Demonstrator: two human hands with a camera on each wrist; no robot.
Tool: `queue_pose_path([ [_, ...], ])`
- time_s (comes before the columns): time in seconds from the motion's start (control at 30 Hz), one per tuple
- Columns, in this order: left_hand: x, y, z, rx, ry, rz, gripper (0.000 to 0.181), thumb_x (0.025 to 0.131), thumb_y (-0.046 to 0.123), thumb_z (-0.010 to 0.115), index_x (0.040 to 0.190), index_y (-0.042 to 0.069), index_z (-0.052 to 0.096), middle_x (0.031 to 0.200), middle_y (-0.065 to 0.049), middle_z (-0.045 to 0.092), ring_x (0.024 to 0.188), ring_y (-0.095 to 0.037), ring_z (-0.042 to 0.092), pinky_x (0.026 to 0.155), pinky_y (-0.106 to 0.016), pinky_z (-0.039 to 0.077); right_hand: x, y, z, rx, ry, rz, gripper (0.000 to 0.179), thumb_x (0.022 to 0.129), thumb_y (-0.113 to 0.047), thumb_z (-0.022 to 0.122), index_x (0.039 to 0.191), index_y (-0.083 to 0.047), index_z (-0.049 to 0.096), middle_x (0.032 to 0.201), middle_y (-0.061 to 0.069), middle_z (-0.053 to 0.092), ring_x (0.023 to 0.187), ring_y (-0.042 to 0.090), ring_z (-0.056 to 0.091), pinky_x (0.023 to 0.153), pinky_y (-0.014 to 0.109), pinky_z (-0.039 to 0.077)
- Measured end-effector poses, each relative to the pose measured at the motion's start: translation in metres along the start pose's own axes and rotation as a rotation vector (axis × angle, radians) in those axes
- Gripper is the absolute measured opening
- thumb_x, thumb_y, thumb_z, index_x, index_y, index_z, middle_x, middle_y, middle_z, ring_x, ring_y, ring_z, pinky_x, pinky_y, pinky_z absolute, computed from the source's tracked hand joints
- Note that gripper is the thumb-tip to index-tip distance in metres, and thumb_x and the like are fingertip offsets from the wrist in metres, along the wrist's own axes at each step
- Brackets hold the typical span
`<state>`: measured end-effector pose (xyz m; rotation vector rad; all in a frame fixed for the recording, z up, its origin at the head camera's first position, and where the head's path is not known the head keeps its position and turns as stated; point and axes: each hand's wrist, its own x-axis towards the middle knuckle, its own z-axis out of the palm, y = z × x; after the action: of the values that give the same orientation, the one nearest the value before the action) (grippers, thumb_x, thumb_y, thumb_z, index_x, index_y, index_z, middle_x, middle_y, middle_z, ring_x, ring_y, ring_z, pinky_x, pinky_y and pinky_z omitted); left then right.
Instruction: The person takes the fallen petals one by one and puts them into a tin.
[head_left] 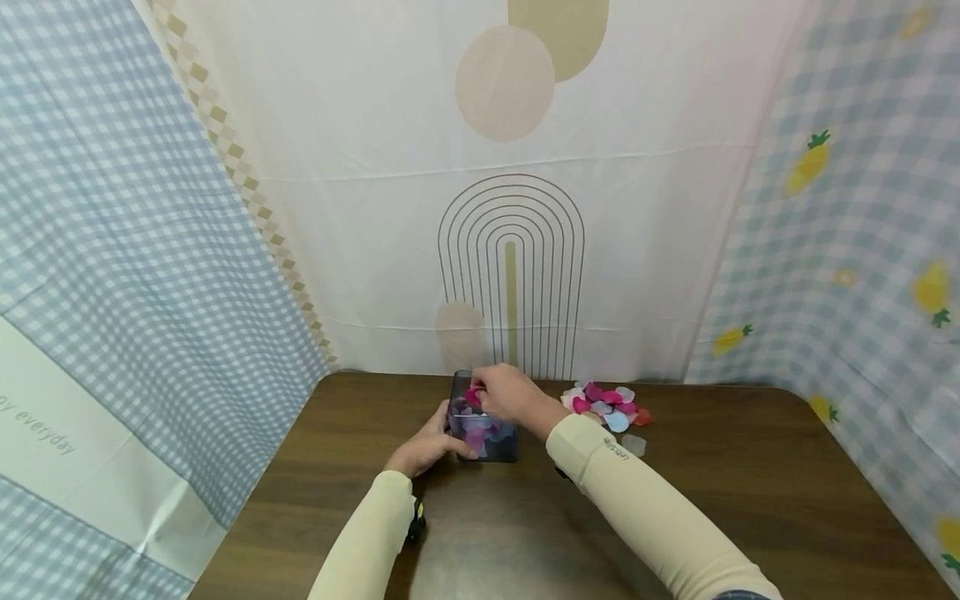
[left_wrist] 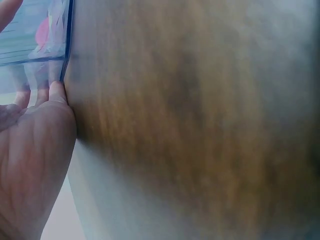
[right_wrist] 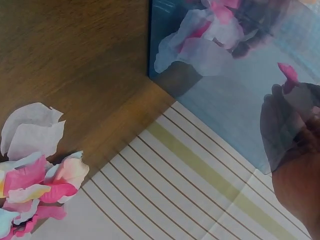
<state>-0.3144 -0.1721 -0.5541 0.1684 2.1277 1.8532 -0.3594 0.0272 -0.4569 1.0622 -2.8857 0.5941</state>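
Head view: near twelve o'clock on the tabletop (head_left: 322,467), the left hand (head_left: 426,448) grips the clear box (head_left: 507,451) from nine o'clock, likely steadying it; the right hand (head_left: 512,395) pinches a magenta petal (head_left: 472,395) inside; loose petals (head_left: 598,408) lie at three o'clock, probably for easy reach.

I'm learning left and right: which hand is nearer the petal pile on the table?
Right. The right hand is at the box, left of the petal pile; the left hand is farther left, gripping the box.
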Motion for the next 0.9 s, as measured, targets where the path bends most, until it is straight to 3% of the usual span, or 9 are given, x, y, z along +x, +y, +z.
queue_pose_path([
  [0.5,-0.0043,-0.0011,0.0002,0.001,0.011,-0.003,0.094,0.074,0.000,0.086,0.151,0.015,0.035,0.156,-0.015,0.050,0.137,-0.027,0.055,0.119,-0.044,0.043,0.0013,-0.0041,0.0034,-0.058,-0.002,0.044,0.015,0.099,-0.018,0.066,0.107,-0.016,0.078,0.101,-0.001,0.079,0.087,0.014,0.067,0.083,0.039,0.059],
  [0.9,-0.0030,0.0001,0.0019,-0.020,0.001,0.009,0.095,0.073,-0.003,0.085,0.152,0.014,0.034,0.155,-0.015,0.049,0.134,-0.026,0.056,0.111,-0.034,0.047,0.0025,-0.0045,0.0018,-0.062,-0.029,0.064,0.019,0.096,-0.017,0.066,0.109,-0.016,0.080,0.104,-0.001,0.080,0.089,0.014,0.068,0.083,0.038,0.060],
])
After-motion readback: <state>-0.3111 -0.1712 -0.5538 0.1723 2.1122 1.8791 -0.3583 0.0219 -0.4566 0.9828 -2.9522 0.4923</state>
